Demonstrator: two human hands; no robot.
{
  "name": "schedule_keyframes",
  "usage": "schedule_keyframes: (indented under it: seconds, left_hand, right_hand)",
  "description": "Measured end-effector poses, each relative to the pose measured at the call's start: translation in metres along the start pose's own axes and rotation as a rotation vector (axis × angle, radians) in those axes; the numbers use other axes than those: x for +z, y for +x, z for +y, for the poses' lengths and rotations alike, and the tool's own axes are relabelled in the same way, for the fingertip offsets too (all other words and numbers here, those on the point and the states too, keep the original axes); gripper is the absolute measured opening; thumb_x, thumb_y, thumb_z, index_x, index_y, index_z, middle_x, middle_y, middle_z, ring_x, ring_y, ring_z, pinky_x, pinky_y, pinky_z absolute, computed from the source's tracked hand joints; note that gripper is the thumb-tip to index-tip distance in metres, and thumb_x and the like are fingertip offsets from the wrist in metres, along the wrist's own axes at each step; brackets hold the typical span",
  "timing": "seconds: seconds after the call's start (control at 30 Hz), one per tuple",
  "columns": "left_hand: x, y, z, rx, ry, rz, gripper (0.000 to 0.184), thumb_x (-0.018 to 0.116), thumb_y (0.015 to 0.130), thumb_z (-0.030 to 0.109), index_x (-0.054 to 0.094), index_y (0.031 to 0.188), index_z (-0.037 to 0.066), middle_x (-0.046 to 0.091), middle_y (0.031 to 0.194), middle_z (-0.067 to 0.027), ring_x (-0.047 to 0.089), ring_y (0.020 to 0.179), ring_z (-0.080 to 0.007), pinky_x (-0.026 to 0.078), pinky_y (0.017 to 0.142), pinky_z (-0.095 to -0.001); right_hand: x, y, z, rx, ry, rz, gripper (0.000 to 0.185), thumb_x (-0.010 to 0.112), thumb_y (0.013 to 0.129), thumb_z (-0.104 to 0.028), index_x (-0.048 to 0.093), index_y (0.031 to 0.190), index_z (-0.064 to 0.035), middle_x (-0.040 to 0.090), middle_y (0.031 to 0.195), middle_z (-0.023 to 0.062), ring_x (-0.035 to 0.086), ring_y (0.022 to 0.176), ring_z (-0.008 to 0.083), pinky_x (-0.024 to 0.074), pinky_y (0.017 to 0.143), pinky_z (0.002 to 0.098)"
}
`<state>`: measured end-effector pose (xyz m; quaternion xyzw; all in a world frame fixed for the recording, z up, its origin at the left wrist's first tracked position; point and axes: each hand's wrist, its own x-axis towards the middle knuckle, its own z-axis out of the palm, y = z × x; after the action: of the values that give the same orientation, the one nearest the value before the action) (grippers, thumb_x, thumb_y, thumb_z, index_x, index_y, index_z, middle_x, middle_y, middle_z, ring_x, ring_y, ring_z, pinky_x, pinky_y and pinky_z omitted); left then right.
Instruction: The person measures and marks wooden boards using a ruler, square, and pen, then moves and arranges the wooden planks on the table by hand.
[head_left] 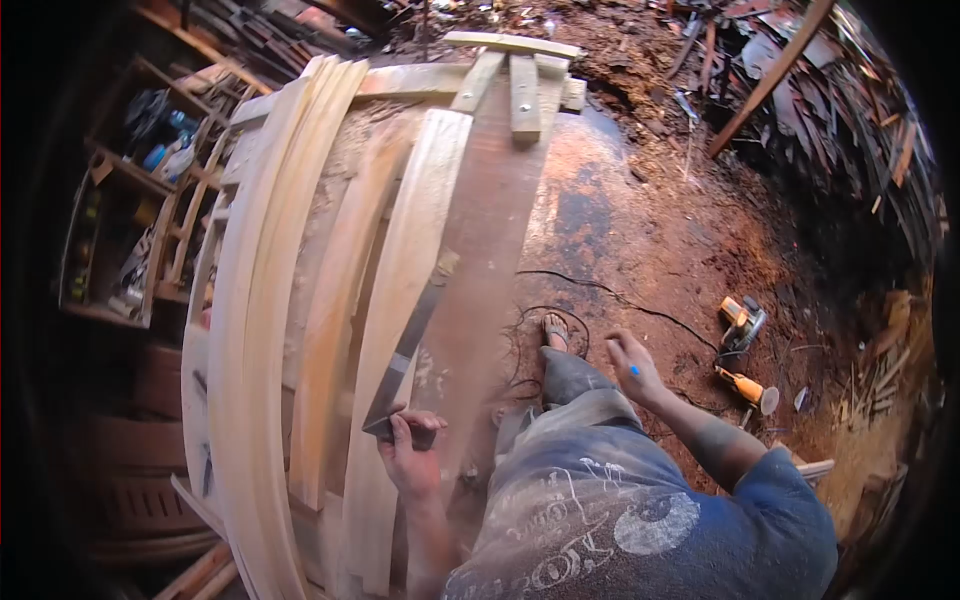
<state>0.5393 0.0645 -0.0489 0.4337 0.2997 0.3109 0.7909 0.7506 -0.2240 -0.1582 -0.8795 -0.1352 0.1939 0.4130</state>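
My left hand (412, 462) is closed around the dark stock of a try square (400, 362). Its long blade slants up across a pale planed board (418, 215), reaching toward the brown bench plank. On the right, away from the bench, my right hand (636, 372) hangs over the floor with its fingers curled. A small bright blue piece (634, 370) shows at that hand; what it belongs to is too small to make out.
More long boards (265, 290) lie side by side on the left. Wooden blocks (524, 98) are bolted at the bench's far end. An orange power saw (740, 322) and a yellow grinder (748, 390) rest on the dirt floor among black cords (610, 290). Shelving (135, 180) stands left.
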Motion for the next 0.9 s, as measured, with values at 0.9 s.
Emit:
schedule_keyframes:
  seconds: [0.9]
  left_hand:
    - [0.29,0.284,-0.147,-0.335,1.937,0.894,0.074,0.053,0.093,0.066,0.075,0.097,-0.005,0.071,0.091,-0.0291,0.069,0.091,-0.0465,0.053,0.085,-0.0556]
  right_hand:
    - [-0.339,0.56,0.291,0.348,0.332,0.059,0.02,0.057,0.1,-0.019,0.064,0.094,-0.0007,0.061,0.07,0.0041,0.059,0.059,0.0125,0.0497,0.051,0.029]
